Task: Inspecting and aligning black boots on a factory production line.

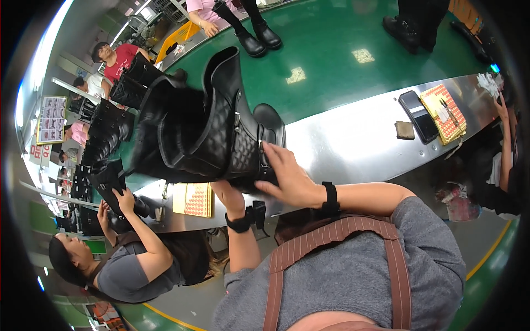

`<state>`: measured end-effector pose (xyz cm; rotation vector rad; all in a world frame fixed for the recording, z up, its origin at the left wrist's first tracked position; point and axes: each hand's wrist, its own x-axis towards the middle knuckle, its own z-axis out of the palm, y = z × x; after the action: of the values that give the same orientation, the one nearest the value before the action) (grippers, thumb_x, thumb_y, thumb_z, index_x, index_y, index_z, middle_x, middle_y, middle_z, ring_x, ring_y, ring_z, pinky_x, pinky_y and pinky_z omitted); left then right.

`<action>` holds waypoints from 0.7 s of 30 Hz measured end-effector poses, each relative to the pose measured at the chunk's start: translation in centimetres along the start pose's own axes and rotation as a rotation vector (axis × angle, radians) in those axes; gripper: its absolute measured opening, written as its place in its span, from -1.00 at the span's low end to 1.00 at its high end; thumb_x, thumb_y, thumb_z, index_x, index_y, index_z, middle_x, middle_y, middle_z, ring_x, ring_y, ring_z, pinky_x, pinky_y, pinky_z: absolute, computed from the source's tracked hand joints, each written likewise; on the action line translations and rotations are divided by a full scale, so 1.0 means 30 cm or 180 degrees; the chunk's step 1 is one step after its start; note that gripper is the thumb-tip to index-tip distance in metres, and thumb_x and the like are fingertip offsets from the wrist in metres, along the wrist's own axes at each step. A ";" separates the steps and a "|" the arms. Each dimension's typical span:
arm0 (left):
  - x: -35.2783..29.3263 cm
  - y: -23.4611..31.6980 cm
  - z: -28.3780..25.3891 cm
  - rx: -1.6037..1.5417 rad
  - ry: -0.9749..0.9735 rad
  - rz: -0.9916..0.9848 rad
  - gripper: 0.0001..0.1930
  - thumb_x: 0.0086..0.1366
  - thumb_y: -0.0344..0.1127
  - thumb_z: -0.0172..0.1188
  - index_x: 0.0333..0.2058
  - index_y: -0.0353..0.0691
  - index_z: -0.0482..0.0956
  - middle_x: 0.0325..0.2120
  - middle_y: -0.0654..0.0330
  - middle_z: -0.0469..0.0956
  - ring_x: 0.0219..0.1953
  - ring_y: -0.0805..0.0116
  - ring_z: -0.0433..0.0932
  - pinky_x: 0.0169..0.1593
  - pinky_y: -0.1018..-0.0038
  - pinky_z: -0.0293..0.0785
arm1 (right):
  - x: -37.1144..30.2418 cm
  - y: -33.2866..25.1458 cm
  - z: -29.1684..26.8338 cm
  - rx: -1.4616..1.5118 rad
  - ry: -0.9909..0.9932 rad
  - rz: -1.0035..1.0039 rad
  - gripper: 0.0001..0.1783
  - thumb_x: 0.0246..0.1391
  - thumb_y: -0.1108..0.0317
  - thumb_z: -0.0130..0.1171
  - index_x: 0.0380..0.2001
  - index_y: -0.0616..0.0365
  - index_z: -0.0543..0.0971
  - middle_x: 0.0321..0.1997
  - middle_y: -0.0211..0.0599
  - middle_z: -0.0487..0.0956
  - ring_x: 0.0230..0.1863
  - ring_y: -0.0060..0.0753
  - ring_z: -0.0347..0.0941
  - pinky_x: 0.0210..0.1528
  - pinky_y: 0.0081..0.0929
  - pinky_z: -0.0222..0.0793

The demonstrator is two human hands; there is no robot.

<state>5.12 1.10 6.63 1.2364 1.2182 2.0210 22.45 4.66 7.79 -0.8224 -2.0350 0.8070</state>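
Observation:
A pair of black boots (241, 144), quilted and with metal buckles, is held up tilted over the bench, wide shaft openings toward the upper left. My right hand (290, 175) lies on the ankle of the nearer boot, fingers against its strap and buckle, thumb bent beneath. Under the boots is my left hand (229, 197), gripping from below; its fingers are hidden by the leather. One rounded toe (269, 117) points toward the green belt. The far shaft is partly smeared by motion.
A metal ledge (342, 146) borders the green belt (326, 38). On it lie a phone (418, 117), patterned sheets (443, 114) and a small brown block (404, 130). Black boots (254, 38) stand farther off. At left a co-worker (132, 259) handles another boot; another person's arm (505, 138) is at right.

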 end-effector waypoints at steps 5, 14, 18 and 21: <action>-0.009 0.039 0.053 0.1886 -0.0069 0.0474 0.06 -0.14 -0.25 0.61 0.23 -0.46 0.08 0.17 -0.01 0.29 0.16 0.24 0.33 0.24 0.32 0.24 | 0.037 0.009 -0.008 -0.0572 -0.0614 -0.0349 0.15 -0.12 0.20 0.39 0.31 0.53 -0.10 0.27 0.30 0.12 0.25 0.31 0.10 0.25 -0.10 0.22; 0.075 0.008 0.083 0.2081 0.1043 0.0923 -0.57 0.20 -0.52 0.29 0.01 -0.55 0.40 -0.02 -0.01 0.51 -0.04 0.24 0.53 0.09 0.38 0.43 | 0.602 0.583 -0.223 0.0006 -0.0343 0.0477 -0.64 0.04 0.31 0.20 -0.06 0.15 0.59 -0.19 -0.21 0.65 -0.22 -0.33 0.60 -0.17 -0.40 0.51; 0.047 -0.017 0.059 0.2807 0.1285 0.0769 -0.58 0.19 -0.52 0.29 -0.01 -0.59 0.42 -0.01 -0.06 0.49 -0.05 0.21 0.52 0.07 0.34 0.44 | 0.925 0.947 -0.142 -0.0561 0.0070 0.0751 -0.43 0.08 0.25 0.20 0.17 0.16 0.41 -0.05 -0.17 0.54 -0.07 -0.23 0.51 0.01 -0.34 0.43; 0.032 -0.032 0.048 0.2635 0.1384 0.0698 -0.52 0.19 -0.54 0.28 0.06 -0.59 0.36 0.00 -0.09 0.48 -0.04 0.22 0.51 0.09 0.36 0.44 | 1.070 1.064 -0.028 -0.1021 -0.0044 0.1175 -0.22 0.16 0.02 0.12 0.35 0.10 0.15 0.16 -0.09 0.37 0.19 -0.11 0.33 0.18 -0.15 0.29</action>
<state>5.86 2.93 6.51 1.3375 2.3839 2.0609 16.20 48.29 -2.60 -1.4062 -2.0842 0.6883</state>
